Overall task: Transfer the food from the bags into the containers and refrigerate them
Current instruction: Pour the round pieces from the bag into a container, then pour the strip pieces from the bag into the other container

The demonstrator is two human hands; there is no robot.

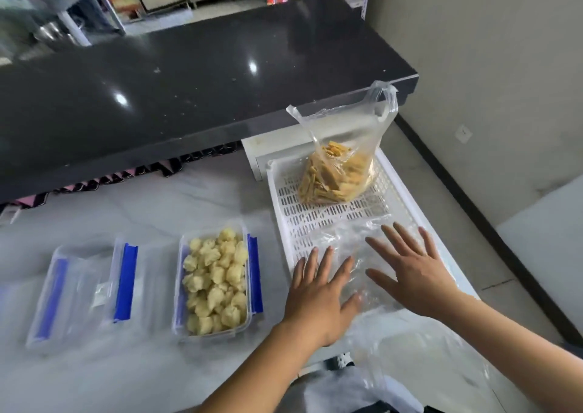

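Note:
A clear container (pixel 214 333) with blue clips holds pale yellow food lumps on the marble table. To its left lies a clear lid (pixel 79 289) with blue clips. A clear bag of yellowish strips (pixel 339 172) stands at the far end of a white slotted tray (pixel 284 198). An empty clear bag (pixel 350 239) lies flat in the tray's near part. My left hand (pixel 318 299) and my right hand (pixel 413 267) lie flat on it, fingers straight and spread.
A dark glossy counter (pixel 205 75) overhangs the far side of the marble table (pixel 157 204). The tray reaches past the table's right edge, above a tiled floor (pixel 441 172) and a grey wall. More clear plastic (pixel 419 359) drapes near my body.

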